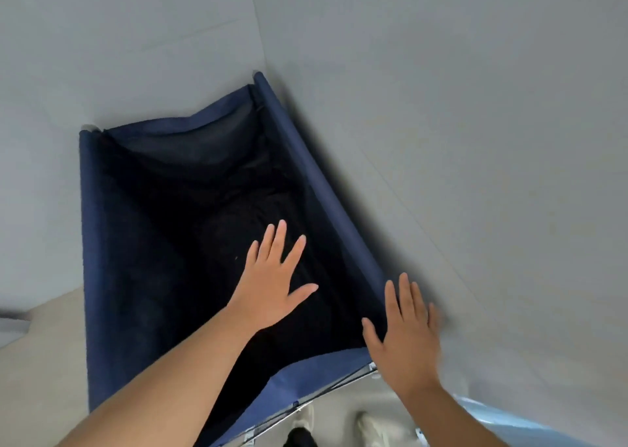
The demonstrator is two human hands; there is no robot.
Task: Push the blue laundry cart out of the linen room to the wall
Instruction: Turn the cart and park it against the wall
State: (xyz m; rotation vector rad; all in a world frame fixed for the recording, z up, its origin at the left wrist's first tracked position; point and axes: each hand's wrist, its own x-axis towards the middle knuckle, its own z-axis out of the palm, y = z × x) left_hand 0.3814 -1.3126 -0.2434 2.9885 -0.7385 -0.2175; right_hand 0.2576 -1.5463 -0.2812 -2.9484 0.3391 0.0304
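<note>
The blue laundry cart [98,249] stands directly beneath both hands, close against the grey corner walls [441,106]. The left hand [272,290], fingers spread, is above its interior. The right hand [407,338], fingers spread, is above its near right corner. Contact cannot be confirmed.

Blue cart [91,242] against wall [441,106]; left hand [272,286], right hand [404,338] flat above.

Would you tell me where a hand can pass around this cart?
Free: the beige floor left of the cart, and the cart's inside below the left hand. Tight: its right rail and far end run close to the walls.
</note>
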